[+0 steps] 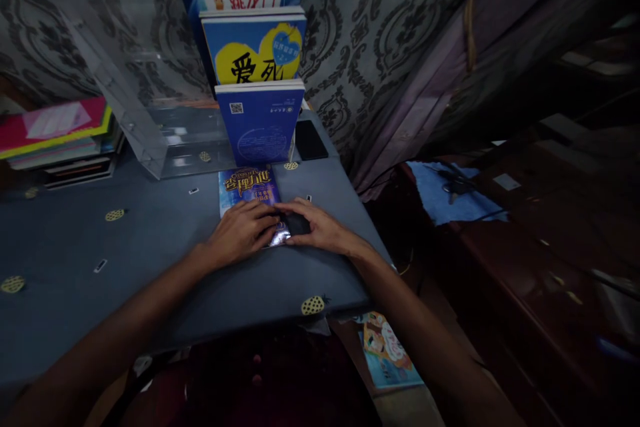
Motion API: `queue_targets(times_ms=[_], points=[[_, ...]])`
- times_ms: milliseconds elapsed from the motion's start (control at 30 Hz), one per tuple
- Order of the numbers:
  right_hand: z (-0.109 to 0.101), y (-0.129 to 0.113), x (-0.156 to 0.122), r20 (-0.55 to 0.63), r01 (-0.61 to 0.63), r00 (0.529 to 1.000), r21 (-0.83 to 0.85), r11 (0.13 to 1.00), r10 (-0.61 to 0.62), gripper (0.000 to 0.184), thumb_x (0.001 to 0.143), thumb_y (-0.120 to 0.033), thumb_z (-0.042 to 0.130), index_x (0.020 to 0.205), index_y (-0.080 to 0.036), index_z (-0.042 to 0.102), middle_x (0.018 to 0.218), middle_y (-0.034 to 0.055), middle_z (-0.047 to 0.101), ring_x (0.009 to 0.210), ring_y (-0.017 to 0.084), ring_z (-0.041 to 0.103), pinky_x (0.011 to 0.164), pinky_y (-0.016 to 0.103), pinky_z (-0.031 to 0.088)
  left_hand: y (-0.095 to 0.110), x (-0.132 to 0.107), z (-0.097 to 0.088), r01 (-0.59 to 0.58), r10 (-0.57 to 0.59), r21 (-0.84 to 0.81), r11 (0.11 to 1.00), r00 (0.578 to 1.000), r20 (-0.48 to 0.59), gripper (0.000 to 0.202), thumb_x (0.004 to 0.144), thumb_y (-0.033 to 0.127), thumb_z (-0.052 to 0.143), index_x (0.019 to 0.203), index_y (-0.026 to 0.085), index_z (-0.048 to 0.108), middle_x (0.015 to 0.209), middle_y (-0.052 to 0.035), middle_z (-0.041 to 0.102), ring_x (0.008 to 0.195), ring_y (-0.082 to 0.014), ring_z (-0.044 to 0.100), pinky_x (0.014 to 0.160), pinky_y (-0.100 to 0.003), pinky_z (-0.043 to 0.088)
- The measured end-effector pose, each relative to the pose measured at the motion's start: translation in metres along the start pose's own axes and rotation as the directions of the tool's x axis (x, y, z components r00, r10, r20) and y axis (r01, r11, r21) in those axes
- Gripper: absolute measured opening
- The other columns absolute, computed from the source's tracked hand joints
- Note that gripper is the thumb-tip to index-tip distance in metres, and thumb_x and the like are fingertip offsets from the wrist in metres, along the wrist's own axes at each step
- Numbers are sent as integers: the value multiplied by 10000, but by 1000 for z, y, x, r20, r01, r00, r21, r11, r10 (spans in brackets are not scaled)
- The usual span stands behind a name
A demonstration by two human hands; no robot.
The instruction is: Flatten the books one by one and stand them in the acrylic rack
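Fingers of the left hand (243,228) lie flat on the gold-titled blue book (250,187); those of the right hand (321,225) spread at its edge, grip unclear. Apparently steadied on the desk (165,230) before upright books (261,123), it calls next for edge support.

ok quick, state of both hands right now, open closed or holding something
Left hand: over the lying blue book, fingers bent; grip cannot be told.
Right hand: thumb and fingers apart, curved around something dark; hold cannot be told.
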State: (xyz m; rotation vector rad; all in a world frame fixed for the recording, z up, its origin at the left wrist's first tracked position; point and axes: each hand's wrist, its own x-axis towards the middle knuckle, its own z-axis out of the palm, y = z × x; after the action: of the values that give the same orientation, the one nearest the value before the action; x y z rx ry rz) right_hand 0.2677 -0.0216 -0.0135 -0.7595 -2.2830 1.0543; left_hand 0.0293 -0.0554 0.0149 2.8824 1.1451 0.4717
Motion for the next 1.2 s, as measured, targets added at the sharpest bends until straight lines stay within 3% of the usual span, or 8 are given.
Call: queue_targets(times_ms=[200, 467, 767, 900, 1000, 1200], points=[[3, 4, -2, -37, -19, 999, 74, 997, 22, 881, 814, -427, 821, 1559, -309, 365, 1349, 97, 586, 1196, 269, 577, 1094, 513, 460, -29, 19, 11, 85, -85, 26, 996, 996, -8, 306, 995, 266, 512, 1200, 155, 711, 1254, -104, 720, 1142, -251, 657, 983, -437, 535], [2, -1, -2, -30, -49, 998, 70, 996, 51, 839, 823, -418, 810, 1542, -310, 391, 1340, 99, 595, 1199, 268, 578, 1089, 532, 459, -64, 47, 19, 195, -197, 70, 978, 980, 28, 431, 980, 331, 521, 1327, 100, 632, 1409, -141, 631, 1283, -281, 574, 1054, -468, 485], [-11, -5, 4, 54, -11, 999, 31, 999, 10, 585, 863, -406, 770, 1400, -272, 581, 1197, 69, 601, 1123, 241, 600, 1021, 458, 507, -61, 46, 23, 243, -245, 69, 968, 969, 19, 422, 982, 341, 490, 1332, 136, 608, 1460, -129, 592, 1301, -292, 540, 1013, -472, 479], [-14, -2, 21, -12, -18, 1000, -41, 999, 18, 393, 931, -309, 645, 1317, -234, 648, 1142, 75, 640, 978, 210, 648, 951, 421, 540, -61, 47, 24, 231, -233, 86, 969, 972, 20, 412, 980, 333, 481, 1320, 134, 601, 1465, -135, 585, 1290, -303, 539, 989, -472, 480], [-15, 7, 42, -97, -31, 995, -119, 992, 19, 442, 925, -207, 545, 1364, -217, 604, 1264, 105, 643, 981, 222, 665, 969, 457, 538, -62, 47, 26, 220, -221, 91, 971, 975, -1, 402, 976, 338, 486, 1308, 144, 601, 1446, -138, 599, 1274, -307, 544, 971, -468, 486], [-13, 37, 87, -154, -40, 988, -183, 982, 12, 635, 849, -110, 476, 1481, -153, 446, 1455, 140, 577, 1264, 256, 599, 1101, 493, 478, -64, 47, 26, 216, -217, 93, 972, 976, 2, 381, 966, 343, 496, 1264, 135, 609, 1345, -166, 649, 1227, -305, 563, 954, -457, 485]])
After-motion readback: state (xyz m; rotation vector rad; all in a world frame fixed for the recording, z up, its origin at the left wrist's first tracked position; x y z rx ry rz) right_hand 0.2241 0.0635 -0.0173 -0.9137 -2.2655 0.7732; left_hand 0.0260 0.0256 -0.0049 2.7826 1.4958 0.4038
